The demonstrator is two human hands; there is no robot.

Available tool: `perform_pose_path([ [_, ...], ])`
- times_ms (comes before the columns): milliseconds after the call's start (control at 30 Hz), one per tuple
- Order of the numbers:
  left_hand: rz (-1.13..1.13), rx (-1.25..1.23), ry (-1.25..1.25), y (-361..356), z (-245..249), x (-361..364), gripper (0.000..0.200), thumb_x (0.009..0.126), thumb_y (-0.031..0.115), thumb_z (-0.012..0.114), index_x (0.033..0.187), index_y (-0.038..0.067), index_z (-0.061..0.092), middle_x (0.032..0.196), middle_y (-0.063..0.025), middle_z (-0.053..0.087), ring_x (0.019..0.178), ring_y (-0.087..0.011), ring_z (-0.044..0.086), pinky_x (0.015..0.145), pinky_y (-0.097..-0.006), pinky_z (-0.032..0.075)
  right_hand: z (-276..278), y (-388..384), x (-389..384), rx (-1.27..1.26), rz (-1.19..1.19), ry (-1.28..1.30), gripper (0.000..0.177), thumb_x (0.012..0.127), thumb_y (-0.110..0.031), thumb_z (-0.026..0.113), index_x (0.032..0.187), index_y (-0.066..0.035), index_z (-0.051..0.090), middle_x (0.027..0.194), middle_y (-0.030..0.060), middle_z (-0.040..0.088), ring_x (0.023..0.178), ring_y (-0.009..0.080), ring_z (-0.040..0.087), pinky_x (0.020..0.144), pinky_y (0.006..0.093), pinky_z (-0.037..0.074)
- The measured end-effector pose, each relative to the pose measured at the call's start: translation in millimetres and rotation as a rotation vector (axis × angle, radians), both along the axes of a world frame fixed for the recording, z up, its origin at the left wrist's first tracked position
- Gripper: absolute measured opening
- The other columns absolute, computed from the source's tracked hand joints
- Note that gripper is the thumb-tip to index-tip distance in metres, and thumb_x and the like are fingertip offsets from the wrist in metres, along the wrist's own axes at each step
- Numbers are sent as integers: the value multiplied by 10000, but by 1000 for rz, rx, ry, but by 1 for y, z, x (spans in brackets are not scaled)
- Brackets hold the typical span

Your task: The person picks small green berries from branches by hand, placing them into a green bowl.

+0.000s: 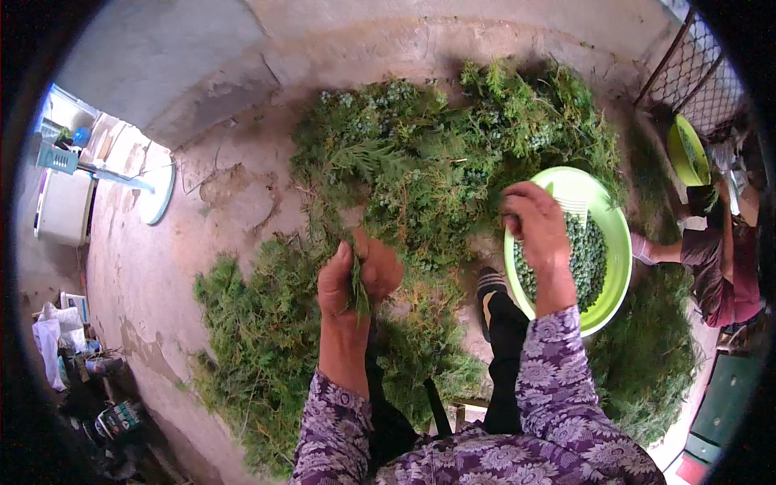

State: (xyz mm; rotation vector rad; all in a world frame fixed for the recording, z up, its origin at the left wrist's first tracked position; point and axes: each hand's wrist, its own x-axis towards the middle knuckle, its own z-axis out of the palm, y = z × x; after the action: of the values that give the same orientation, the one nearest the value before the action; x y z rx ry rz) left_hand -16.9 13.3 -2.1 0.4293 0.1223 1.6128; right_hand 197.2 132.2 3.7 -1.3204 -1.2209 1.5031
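Observation:
My left hand (pixel 356 279) is closed round a green conifer sprig (pixel 358 283), which pokes out above and below the thumb. Over the left part of a lime-green basin (pixel 620 259), my right hand (pixel 540 226) has its fingers curled together. Whatever they hold, if anything, is hidden from me. Many small green berries (pixel 588 263) lie in the basin. A pale slotted piece (pixel 572 208) shows inside it near the far rim. Beyond my hands, a big heap of cut conifer branches (pixel 436 162) spreads over the floor, with pale bluish berries among the foliage.
More branches (pixel 259 347) lie to my left and another pile (pixel 647 356) lies right of my legs. At the right edge sits another person (pixel 719 267) near a second green basin (pixel 687 153). A mesh panel (pixel 703 73) stands behind. A fan base (pixel 158 190) is at left.

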Motion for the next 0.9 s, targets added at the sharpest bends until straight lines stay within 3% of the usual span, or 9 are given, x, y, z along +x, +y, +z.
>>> perform_pose_path([
  [133, -29, 82, 69, -7, -4, -6, 196, 860, 270, 461, 807, 82, 441, 594, -24, 465, 402, -114, 335, 369, -268, 291, -23, 24, 61, 582, -242, -1126, 277, 694, -138, 572, 965, -86, 589, 903, 107, 616, 786, 290, 590, 712, 340, 454],
  [267, -72, 3, 167, -9, 0, -7, 191, 794, 243, 544, 793, 55, 517, 620, -62, 507, 478, -154, 439, 405, -277, 319, -29, 24, 61, 734, -449, -1521, 337, 710, -175, 590, 1032, -76, 573, 978, 127, 598, 864, 270, 576, 763, 328, 441],
  [333, -108, -25, 220, -10, 9, -3, 178, 780, 222, 570, 813, 50, 540, 654, -69, 532, 521, -154, 483, 426, -279, 361, -20, 23, 46, 514, -201, -776, 381, 747, -239, 584, 1085, -68, 550, 990, 140, 584, 888, 251, 565, 786, 318, 430],
  [400, 90, -691, 755, -11, 25, 13, 209, 748, 172, 623, 884, 19, 580, 755, -86, 577, 649, -158, 542, 557, -292, 446, -11, 16, 30, 242, 99, -277, 533, 807, -352, 562, 1186, 4, 446, 1068, 98, 540, 906, 162, 543, 785, 274, 408],
  [467, 18, -582, 932, -5, 13, 24, 238, 743, 152, 630, 927, 11, 577, 804, -80, 589, 705, -154, 547, 628, -297, 450, 7, 0, 7, 100, 269, 99, 630, 774, -389, 603, 1229, -9, 393, 1105, 84, 500, 885, 146, 534, 759, 273, 416],
  [600, -164, -293, 1249, 1, -3, 34, 299, 764, 158, 614, 1026, 31, 552, 862, -30, 611, 733, -99, 512, 697, -260, 433, 8, -9, -11, 76, 651, -48, 500, 731, -279, 677, 1101, 14, 510, 898, 28, 568, 816, 100, 511, 736, 250, 433],
  [667, -62, -269, 1357, 2, -15, 35, 286, 765, 159, 609, 1014, 26, 558, 852, -43, 614, 726, -102, 514, 692, -270, 434, -3, -6, -12, -19, 700, -30, 391, 742, -218, 660, 1040, 8, 545, 796, 17, 582, 728, 89, 537, 671, 227, 449],
  [733, 36, -235, 1466, 3, -17, 33, 274, 767, 159, 604, 1001, 22, 565, 843, -56, 617, 720, -105, 516, 688, -279, 435, -1, -6, -12, -154, 530, -102, 324, 747, -160, 631, 1018, -3, 551, 725, 21, 588, 625, 91, 557, 591, 214, 454],
  [900, -14, -233, 1526, -2, -18, 29, 287, 749, 184, 610, 986, 28, 565, 819, -118, 614, 713, -159, 545, 680, -316, 440, 5, -17, -21, -140, 465, 335, 300, 674, -80, 677, 944, 10, 583, 722, 30, 595, 575, 109, 561, 579, 222, 472],
])
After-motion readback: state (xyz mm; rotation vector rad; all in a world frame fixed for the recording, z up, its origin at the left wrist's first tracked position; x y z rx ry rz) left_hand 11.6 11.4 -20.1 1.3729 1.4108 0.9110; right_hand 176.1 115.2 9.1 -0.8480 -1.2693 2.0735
